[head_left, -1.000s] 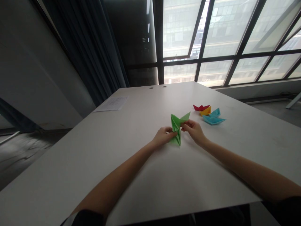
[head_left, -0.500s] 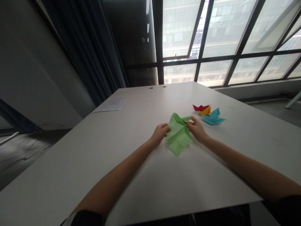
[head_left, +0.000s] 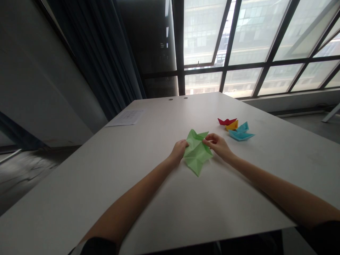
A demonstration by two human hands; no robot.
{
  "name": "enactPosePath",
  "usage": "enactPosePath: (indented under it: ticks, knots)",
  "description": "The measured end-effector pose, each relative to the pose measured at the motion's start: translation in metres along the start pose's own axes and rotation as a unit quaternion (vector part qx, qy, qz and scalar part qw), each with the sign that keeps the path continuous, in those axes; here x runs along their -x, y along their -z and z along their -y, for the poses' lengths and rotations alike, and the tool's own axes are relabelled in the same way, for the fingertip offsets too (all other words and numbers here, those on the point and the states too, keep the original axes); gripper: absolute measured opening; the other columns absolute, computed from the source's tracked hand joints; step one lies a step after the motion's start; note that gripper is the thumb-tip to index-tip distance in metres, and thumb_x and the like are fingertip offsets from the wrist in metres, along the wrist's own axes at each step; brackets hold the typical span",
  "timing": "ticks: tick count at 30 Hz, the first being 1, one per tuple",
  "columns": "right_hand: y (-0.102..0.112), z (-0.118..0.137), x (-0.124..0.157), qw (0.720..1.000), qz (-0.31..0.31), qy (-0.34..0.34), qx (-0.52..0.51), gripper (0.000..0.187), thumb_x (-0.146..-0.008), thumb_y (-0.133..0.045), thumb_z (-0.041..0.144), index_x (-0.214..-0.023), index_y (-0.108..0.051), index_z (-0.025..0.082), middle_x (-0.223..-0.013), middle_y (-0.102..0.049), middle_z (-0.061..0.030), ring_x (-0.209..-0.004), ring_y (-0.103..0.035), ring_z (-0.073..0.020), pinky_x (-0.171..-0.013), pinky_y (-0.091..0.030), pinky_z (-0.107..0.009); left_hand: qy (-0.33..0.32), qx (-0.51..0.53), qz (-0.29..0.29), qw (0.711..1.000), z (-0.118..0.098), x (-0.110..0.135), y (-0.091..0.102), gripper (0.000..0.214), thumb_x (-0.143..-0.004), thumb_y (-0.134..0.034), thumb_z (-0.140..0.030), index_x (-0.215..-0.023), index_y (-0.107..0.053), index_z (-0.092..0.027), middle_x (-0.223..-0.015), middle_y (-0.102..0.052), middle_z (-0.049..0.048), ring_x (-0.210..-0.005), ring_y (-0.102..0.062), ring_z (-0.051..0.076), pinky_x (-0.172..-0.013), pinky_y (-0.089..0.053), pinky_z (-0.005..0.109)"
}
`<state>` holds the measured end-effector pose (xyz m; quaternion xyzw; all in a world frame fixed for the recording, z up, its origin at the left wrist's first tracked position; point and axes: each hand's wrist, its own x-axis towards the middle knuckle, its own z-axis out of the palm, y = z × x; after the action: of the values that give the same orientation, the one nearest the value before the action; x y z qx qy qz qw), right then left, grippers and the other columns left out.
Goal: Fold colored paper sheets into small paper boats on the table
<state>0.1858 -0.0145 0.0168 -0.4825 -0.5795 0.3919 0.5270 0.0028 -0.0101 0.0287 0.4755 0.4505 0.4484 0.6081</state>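
Observation:
A creased, partly folded sheet of green paper is held up between my two hands, one corner pointing down towards me. My left hand grips its left edge, with the thumb on the near face and the other fingers mostly hidden behind. At the upper right edge, my right hand pinches the paper between thumb and fingertips. Small folded paper boats lie beyond my right hand: a red one, a yellow one and a light blue one, close together.
The white table stretches away towards the windows. A printed sheet of paper lies at its far left edge. Two dark round holes show near the far end. A dark blue curtain hangs on the left.
The green paper has spread flatter and shifted slightly left. Its narrow flap at the upper right now points upward, and my right hand has moved a little left along that edge.

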Motion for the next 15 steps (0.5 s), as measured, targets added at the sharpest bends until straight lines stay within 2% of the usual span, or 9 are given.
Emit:
enactPosePath:
  ticks: [6, 9, 11, 13, 15]
  knots:
    - [0.003, -0.004, -0.002, 0.999, -0.01, 0.005, -0.049, 0.047, -0.061, -0.071, 0.038, -0.089, -0.037, 0.024, -0.064, -0.062, 0.0049, -0.053, -0.055, -0.011, -0.051, -0.043, -0.023, -0.009, 0.01, -0.018, 1.0, 0.001, -0.004, 0.006, 0.004, -0.061, -0.043, -0.016, -0.057, -0.042, -0.017, -0.05, -0.04, -0.0048, -0.043, -0.037, 0.007, -0.041, -0.027, 0.019]
    - [0.007, -0.007, -0.005, 0.999, -0.015, 0.027, -0.042, 0.045, -0.063, -0.069, 0.036, -0.089, -0.034, 0.025, -0.063, -0.062, 0.0059, -0.052, -0.054, -0.0107, -0.05, -0.042, -0.022, -0.001, -0.014, -0.038, 0.999, 0.001, -0.008, 0.011, 0.01, -0.061, -0.045, -0.015, -0.054, -0.038, -0.017, -0.048, -0.034, -0.006, -0.041, -0.034, 0.006, -0.04, -0.025, 0.019]
    - [0.009, -0.011, -0.007, 0.999, -0.016, 0.035, -0.016, 0.042, -0.064, -0.067, 0.036, -0.088, -0.034, 0.024, -0.064, -0.063, 0.0049, -0.053, -0.055, -0.0116, -0.051, -0.044, -0.023, 0.01, -0.028, -0.045, 0.999, 0.001, -0.009, 0.013, 0.009, -0.061, -0.046, -0.015, -0.055, -0.04, -0.017, -0.048, -0.036, -0.0056, -0.042, -0.036, 0.006, -0.041, -0.027, 0.019]
    - [0.011, -0.014, -0.008, 0.999, -0.021, 0.04, 0.027, 0.04, -0.065, -0.065, 0.038, -0.086, -0.035, 0.024, -0.065, -0.064, 0.0034, -0.055, -0.057, -0.0129, -0.053, -0.045, -0.025, 0.019, -0.037, -0.063, 0.997, 0.001, -0.01, 0.014, 0.003, -0.062, -0.048, -0.014, -0.063, -0.046, -0.016, -0.052, -0.043, -0.0045, -0.044, -0.042, 0.007, -0.043, -0.031, 0.018]
    - [0.011, -0.014, -0.007, 0.996, -0.026, 0.047, 0.075, 0.038, -0.066, -0.064, 0.037, -0.086, -0.035, 0.024, -0.066, -0.065, 0.0023, -0.056, -0.059, -0.0141, -0.055, -0.047, -0.026, 0.016, -0.04, -0.086, 0.995, 0.0, -0.009, 0.013, 0.015, -0.064, -0.052, -0.015, -0.078, -0.049, -0.017, -0.057, -0.049, -0.004, -0.047, -0.047, 0.008, -0.045, -0.033, 0.017]
